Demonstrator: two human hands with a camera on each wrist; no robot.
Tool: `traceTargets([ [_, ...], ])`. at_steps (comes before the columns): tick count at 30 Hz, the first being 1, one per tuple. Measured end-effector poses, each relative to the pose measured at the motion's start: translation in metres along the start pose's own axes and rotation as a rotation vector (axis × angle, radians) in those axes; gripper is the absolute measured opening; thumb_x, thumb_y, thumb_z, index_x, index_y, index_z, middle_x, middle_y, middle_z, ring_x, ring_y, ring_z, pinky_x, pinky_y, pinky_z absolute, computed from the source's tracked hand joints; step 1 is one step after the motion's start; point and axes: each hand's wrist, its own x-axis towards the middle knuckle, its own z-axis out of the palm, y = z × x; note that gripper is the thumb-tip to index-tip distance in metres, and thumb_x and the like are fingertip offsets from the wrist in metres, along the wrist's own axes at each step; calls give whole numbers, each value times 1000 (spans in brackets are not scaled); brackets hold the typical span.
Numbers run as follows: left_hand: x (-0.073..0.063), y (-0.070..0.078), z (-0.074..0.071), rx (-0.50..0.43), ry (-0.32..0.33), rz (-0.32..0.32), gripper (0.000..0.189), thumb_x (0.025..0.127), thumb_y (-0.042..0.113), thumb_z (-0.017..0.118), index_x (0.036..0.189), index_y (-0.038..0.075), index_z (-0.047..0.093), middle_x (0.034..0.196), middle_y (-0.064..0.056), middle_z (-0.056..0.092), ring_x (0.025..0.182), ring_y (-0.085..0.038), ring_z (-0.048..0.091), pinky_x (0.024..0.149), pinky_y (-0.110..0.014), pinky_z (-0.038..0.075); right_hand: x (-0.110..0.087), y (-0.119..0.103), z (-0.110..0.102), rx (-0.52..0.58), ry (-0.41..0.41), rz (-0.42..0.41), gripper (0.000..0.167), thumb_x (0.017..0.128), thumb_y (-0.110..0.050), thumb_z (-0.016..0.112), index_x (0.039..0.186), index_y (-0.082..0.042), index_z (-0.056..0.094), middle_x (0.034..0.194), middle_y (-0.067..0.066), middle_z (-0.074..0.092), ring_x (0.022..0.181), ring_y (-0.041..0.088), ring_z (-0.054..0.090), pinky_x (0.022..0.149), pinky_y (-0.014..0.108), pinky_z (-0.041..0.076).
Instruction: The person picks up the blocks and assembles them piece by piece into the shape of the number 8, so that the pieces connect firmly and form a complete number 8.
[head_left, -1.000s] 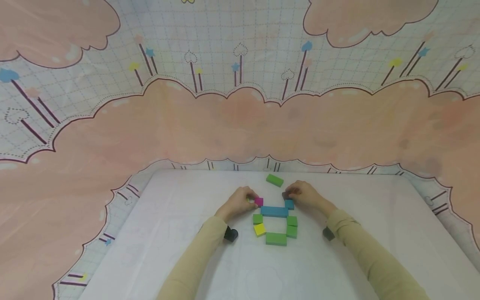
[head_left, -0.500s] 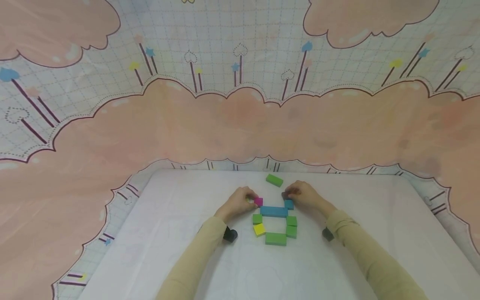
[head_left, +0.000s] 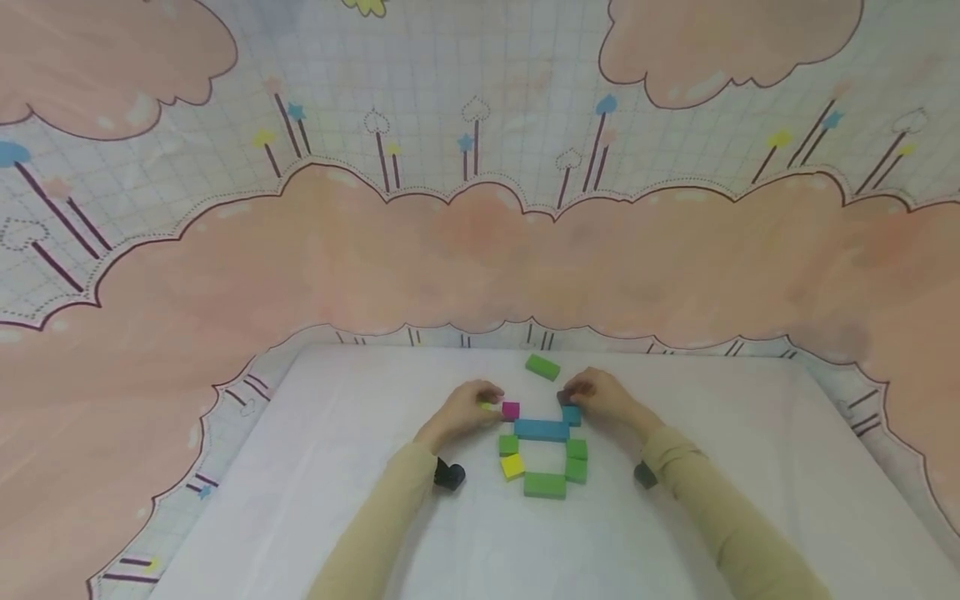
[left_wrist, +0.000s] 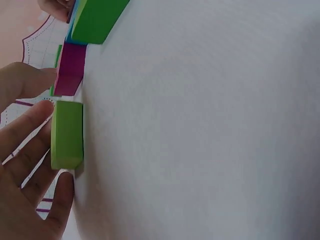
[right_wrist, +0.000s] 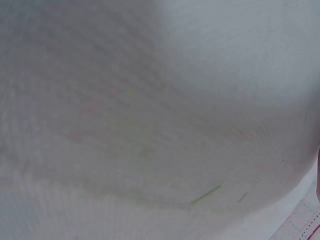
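Observation:
My left hand [head_left: 465, 407] is beside a magenta cube [head_left: 511, 410], its thumb at the cube's edge in the left wrist view. The other fingers of that hand [left_wrist: 30, 130] spread out behind a green block [left_wrist: 67, 135], which is mostly hidden in the head view. My right hand [head_left: 600, 396] pinches a small dark brown block [head_left: 565, 397] just behind a blue cube [head_left: 572, 415]. A long blue block [head_left: 542, 430] lies between the two cubes. Nothing of the right hand's grip shows in the right wrist view, which is mostly blurred white surface.
Green blocks [head_left: 576, 450] and a yellow cube [head_left: 513, 467] form a ring with the long blue block, closed at the front by a wider green block [head_left: 544, 485]. Another green block [head_left: 542, 367] lies apart near the back. A patterned cloth [head_left: 450, 258] hangs behind the white table [head_left: 315, 467].
My left fingers have drawn back slightly to the left from the magenta cube. The right hand still holds the dark block in place. The whole head view has shifted a little.

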Motion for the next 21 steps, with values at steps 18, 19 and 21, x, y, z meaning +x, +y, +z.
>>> traceTargets([
  [18,-18,-21,-16,27,38,-14,40,79,7,71,118,12,64,124,-7,62,122,-27,53,107,-46,41,-1,1,2,6,5,4,23,91,-6,60,112,-4,67,110,11,64,110,31,58,97,47,49],
  [19,-19,-22,-16,26,41,-11,39,79,7,71,118,12,64,124,-7,62,121,-27,54,107,-46,42,-1,1,2,6,5,1,23,91,-6,60,112,-4,66,110,11,64,110,31,58,97,47,49],
  [21,-19,-24,-16,23,41,-19,39,80,7,70,118,13,64,124,-6,62,120,-25,54,106,-44,43,-1,1,2,6,3,-1,22,91,-6,60,112,-4,66,110,11,64,110,32,58,97,48,49],
])
